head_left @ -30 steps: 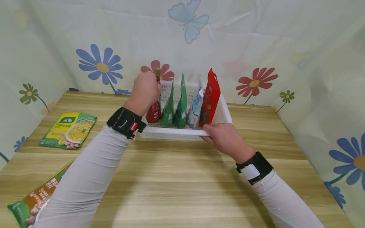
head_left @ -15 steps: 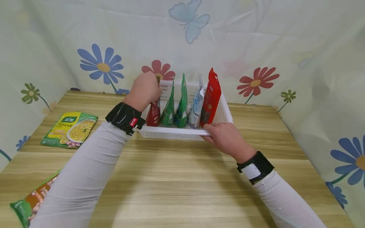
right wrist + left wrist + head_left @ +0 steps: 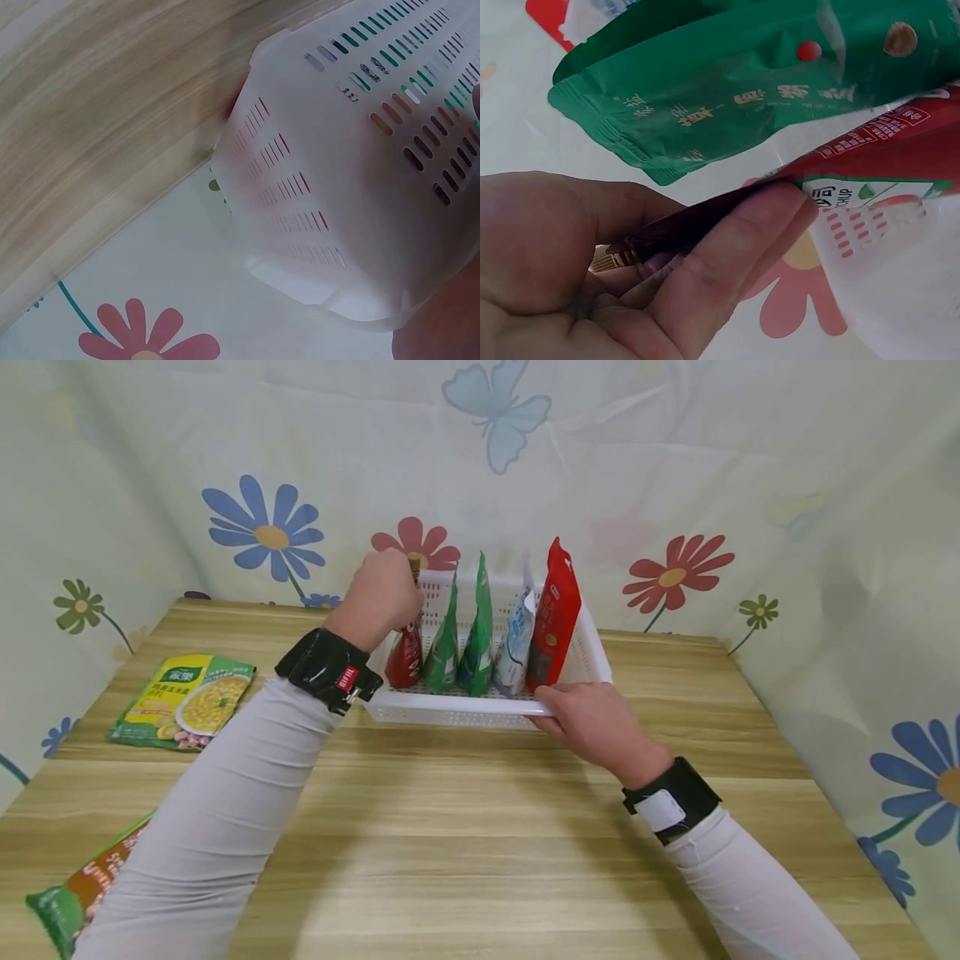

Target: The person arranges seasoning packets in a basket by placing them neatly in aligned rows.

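Observation:
A white perforated basket (image 3: 480, 714) stands at the back of the wooden table (image 3: 480, 843). Upright in it are a dark red ketchup pouch (image 3: 405, 658), two green pouches (image 3: 442, 652) (image 3: 478, 643), a blue-white pouch (image 3: 513, 647) and a tall red pouch (image 3: 553, 620). My left hand (image 3: 382, 597) pinches the top of the ketchup pouch (image 3: 855, 161) at the basket's left end; a green pouch (image 3: 727, 90) lies beside it in the wrist view. My right hand (image 3: 588, 718) grips the basket's front rim; the right wrist view shows the basket wall (image 3: 352, 180) close up.
A yellow-green soup packet (image 3: 183, 702) lies flat on the table at the left. Another green and brown packet (image 3: 82, 893) lies at the near left edge. Flowered cloth (image 3: 675, 485) walls the table at the back and both sides.
My left hand has lowered the ketchup pouch a little deeper into the basket's left end. My right hand has stayed on the front rim.

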The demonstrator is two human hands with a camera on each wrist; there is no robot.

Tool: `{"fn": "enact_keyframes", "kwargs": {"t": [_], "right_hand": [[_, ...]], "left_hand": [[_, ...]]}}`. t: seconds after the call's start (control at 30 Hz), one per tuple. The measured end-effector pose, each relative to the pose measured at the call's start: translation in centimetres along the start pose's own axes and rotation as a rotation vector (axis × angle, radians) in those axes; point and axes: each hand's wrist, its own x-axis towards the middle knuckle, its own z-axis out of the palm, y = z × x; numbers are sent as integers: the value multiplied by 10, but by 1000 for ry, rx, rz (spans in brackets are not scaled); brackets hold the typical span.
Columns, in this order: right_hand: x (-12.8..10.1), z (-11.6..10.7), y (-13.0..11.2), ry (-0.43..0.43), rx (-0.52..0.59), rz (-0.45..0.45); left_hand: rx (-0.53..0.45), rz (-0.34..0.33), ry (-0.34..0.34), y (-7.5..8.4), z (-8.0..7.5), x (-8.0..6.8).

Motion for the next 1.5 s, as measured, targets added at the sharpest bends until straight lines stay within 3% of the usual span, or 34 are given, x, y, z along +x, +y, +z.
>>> {"fn": "enact_keyframes", "kwargs": {"t": [0.3, 0.47, 0.67, 0.87, 1.07, 1.5], "right_hand": [[0, -1, 0, -1, -2, 4], [0, -1, 0, -3, 0, 7], [0, 0, -1, -7, 4, 16], [0, 1, -3, 0, -3, 18], [1, 2, -4, 5, -1, 15], [-1, 2, -3, 28, -22, 10]], "left_hand": [[-11, 14, -24, -2, -5, 0], [64, 38, -31, -1, -4, -2], [201, 109, 16, 3, 3, -5], [184, 149, 57, 6, 9, -5], [147, 146, 67, 4, 12, -4], [87, 111, 6, 4, 8, 0]]}}
